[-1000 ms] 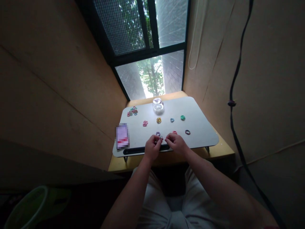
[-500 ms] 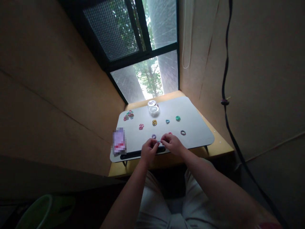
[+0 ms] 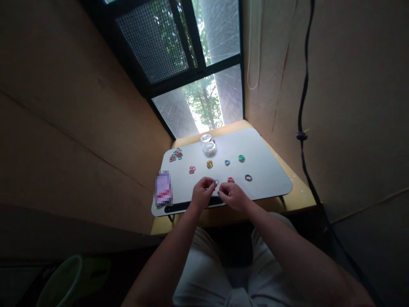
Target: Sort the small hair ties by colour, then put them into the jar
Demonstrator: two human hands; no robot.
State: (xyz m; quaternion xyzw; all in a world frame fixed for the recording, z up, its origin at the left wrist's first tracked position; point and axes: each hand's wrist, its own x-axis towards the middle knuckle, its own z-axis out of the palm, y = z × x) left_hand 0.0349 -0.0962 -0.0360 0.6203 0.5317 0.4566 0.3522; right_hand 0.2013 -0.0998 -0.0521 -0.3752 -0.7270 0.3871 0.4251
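Between thumb and forefinger, my left hand pinches a small pale hair tie, its loop standing out toward the right. Close beside it, my right hand is closed with curled fingers; whatever it may hold is hidden. A reddish-pink bunch of hair ties lies just beyond my right knuckles. Farther back sit pink hair ties, a yellow bunch, a blue one and a green bunch. To the right lies a dark multicoloured bunch.
A mixed heap of hair ties occupies the back left of the white folding table. Near the window stands a clear plastic container. A blurred purple item lies at left, and a black slot runs along the front edge.
My hands have come apart slightly; the pale hair tie now shows as a loop in my left fingers. The purple hair ties on the table are now hidden behind my left hand.
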